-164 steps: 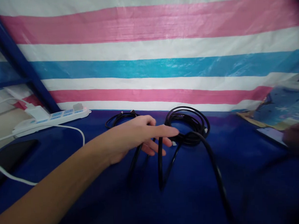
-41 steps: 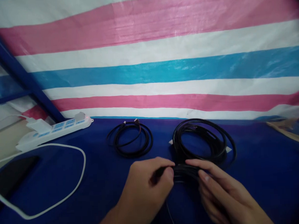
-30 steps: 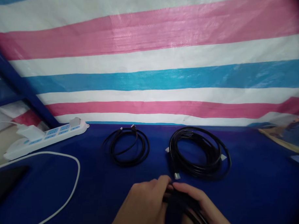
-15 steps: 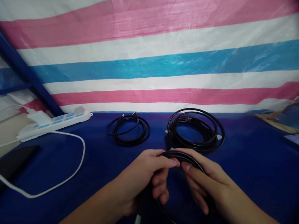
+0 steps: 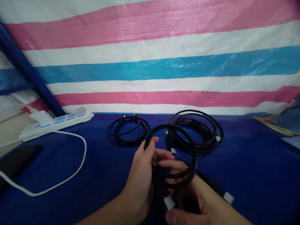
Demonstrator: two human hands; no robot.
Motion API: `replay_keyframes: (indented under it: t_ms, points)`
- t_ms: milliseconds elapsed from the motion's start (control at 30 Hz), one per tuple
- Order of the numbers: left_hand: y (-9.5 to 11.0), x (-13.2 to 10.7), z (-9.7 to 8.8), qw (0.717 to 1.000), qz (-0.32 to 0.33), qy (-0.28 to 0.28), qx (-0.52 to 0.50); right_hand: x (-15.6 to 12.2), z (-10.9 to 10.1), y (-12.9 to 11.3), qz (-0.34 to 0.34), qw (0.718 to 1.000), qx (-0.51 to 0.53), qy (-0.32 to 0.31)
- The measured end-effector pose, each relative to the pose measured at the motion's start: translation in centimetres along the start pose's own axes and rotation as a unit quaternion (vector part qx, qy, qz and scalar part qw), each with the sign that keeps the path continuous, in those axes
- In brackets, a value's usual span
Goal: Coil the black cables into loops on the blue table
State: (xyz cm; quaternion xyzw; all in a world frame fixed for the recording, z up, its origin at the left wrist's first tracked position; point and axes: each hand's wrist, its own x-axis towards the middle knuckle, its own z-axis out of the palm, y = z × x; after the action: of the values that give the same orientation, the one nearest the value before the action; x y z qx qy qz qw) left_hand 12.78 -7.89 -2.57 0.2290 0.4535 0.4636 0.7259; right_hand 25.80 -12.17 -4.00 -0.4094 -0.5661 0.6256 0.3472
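Looping at lower centre, a black cable (image 5: pixel 177 151) is pinched by left hand (image 5: pixel 142 178) and right hand (image 5: pixel 192 203).

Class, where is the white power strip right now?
The power strip lies far left on the blue table, against the striped tarp, left of the small cable coil.
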Motion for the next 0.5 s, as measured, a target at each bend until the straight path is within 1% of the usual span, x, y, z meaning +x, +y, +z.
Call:
replay_keyframes:
  t_ms: [33, 100, 200, 333, 400, 433, 500]
  points:
    - [-0.3, -0.1, 0.0, 1.000, -0.013, -0.003, 0.004, -0.1, 0.2, 0.0, -0.007, 1.000, 0.005, 0.006]
    - [-0.8, -0.1, 0.1, 1.000, -0.015, 0.000, 0.008, -0.2, 0.5, 0.0, -0.027, 1.000, -0.006, 0.014]
    - [-1.1, -0.1, 0.0, 1.000, 0.000, 0.001, 0.001, -0.1, 0.5, 0.4, -0.071, 0.994, -0.068, 0.043]
    - [-1.1, 0.1, -0.1, 0.999, -0.022, -0.037, -0.019, -0.2, 0.0, 0.8, -0.125, 0.981, -0.114, 0.092]
    - [-0.9, 0.1, -0.2, 0.999, -0.026, -0.041, -0.018, -0.3, -0.4, 0.8, -0.135, 0.979, -0.105, 0.111]
    - [-0.8, 0.2, -0.3, 0.999, -0.022, -0.039, -0.015, -0.3, -0.7, 0.7, -0.135, 0.980, -0.094, 0.111]
    - [-0.2, 0.4, -0.4, 0.998, -0.014, -0.054, 0.000, -0.4, -1.3, 0.3, -0.129, 0.987, -0.049, 0.084]
